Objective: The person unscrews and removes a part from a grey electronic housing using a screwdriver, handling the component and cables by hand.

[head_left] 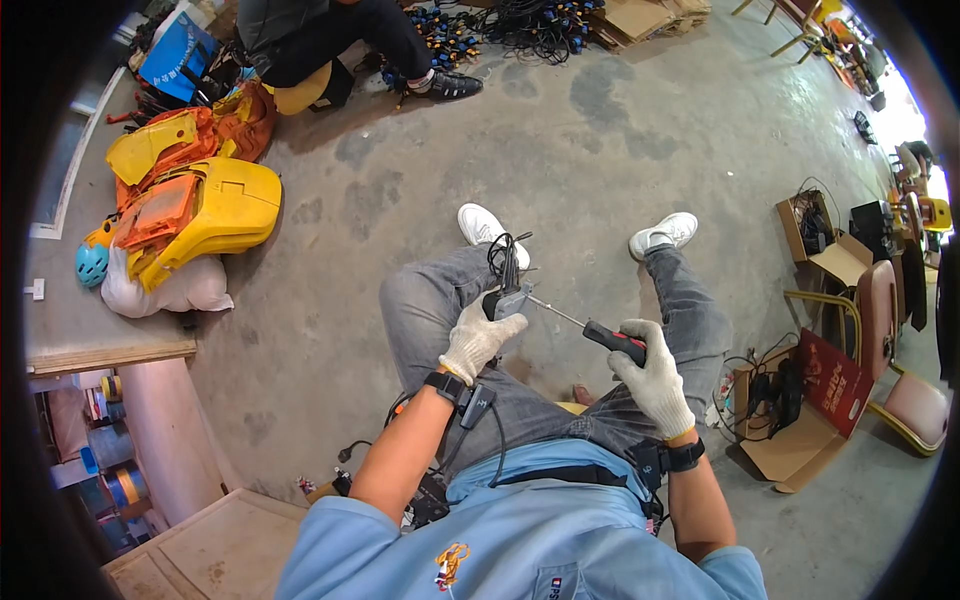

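Observation:
My left hand [476,342], in a whitish knit glove, is closed around a small grey and black boxy device [509,303] above my left thigh. Black cable [507,262] is bundled against the device's far side. In my gloved right hand [654,382] is a screwdriver [615,342] with a black and red handle, gripped with the fingers wrapped round it. Its thin metal shaft points left, and the tip meets or nearly meets the device's right side; actual contact is too small to tell.
Yellow and orange plastic shells [215,210] are heaped at left on a white sack [175,290]. A seated person's leg [390,45] shows at the far left, near piled cables [540,28]. At right are an open carton [790,430] and a chair [872,318].

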Demonstrator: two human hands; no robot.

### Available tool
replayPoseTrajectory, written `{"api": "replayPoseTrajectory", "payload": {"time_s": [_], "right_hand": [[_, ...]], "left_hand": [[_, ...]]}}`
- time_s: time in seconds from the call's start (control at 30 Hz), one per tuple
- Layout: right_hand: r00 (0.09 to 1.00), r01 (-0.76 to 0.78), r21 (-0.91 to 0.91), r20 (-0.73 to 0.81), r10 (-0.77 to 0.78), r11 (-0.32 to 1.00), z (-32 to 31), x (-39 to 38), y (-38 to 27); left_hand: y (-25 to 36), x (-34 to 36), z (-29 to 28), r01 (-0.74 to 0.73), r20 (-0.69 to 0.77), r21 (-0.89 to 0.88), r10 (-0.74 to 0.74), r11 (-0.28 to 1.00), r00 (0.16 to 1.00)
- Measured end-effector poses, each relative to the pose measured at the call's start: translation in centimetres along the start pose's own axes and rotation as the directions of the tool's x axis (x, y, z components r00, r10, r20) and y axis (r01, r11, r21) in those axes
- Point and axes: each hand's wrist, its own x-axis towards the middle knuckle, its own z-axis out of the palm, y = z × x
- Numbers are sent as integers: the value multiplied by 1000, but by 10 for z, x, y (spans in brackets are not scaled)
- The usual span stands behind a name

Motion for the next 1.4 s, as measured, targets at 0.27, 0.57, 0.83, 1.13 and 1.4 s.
{"api": "replayPoseTrajectory", "payload": {"time_s": [0.27,0.57,0.83,1.13,1.4], "right_hand": [[931,-358,70,101,351,931,-7,8,-17],[945,-304,7,126,300,953,-15,14,-24],[994,109,-179,50,-102,978,-15,10,0],[951,-231,-100,186,247,968,-16,21,-22],[976,-163,-58,133,170,985,-20,14,-16]], "left_hand": [[-1,-2,0,11,4,-8,-11,1000,1000],[14,-1,-7,40,14,1,-40,999,999],[16,-1,-1,22,38,-36,-21,999,999],[10,-6,-8,75,-13,24,-75,997,997],[-13,7,6,-72,38,-57,75,996,996]]}}
